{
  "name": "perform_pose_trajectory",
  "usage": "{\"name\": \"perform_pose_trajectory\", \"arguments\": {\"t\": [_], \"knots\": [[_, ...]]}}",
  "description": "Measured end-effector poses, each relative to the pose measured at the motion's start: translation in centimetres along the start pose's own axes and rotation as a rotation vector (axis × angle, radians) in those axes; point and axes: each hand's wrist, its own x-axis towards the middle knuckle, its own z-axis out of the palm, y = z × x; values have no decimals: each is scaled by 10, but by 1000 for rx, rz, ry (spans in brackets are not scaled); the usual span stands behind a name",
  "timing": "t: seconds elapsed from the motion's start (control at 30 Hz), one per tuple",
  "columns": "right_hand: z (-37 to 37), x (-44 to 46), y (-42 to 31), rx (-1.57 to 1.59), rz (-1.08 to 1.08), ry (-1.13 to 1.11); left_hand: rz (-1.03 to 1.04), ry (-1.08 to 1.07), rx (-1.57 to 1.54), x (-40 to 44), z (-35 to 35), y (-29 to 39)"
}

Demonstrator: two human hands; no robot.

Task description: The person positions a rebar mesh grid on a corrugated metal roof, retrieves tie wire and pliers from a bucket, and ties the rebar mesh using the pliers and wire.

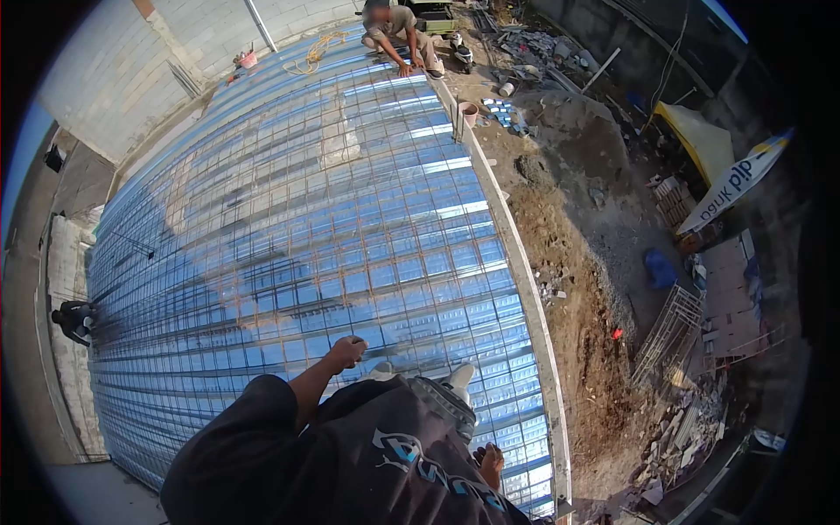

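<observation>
My left hand [348, 352] is held out over the rebar grid [350, 262] with its fingers curled together; whether something small is in them I cannot make out. Lower down, beside my dark shirt, hangs my right hand [491, 462], its fingers partly bent and too small to read clearly. Beneath the grid lies ribbed, shiny metal decking [455, 254]. My light shoes [458, 376] stand on the mesh near the decking's right edge.
A co-worker [391, 31] crouches at the far edge, hands on the decking. Another person [74, 321] is at the left edge. A narrow border [518, 262] separates the decking from lower ground with rubble. Yellow hose [313, 54] lies at the far end.
</observation>
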Motion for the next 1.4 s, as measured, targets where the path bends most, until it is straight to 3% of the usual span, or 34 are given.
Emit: {"name": "perform_pose_trajectory", "arguments": {"t": [0.3,0.57,0.97,1.4], "knots": [[-60,72,-56,-102,110,-15,-73,123,-21,-58,48,20],[-45,103,-97,-114,92,-112,-141,228,-59,-81,63,0],[-31,98,-96,-157,87,-132,-123,187,-64,-85,75,34],[-21,108,-92,-165,102,-147,-155,225,-60,-88,64,7]]}}
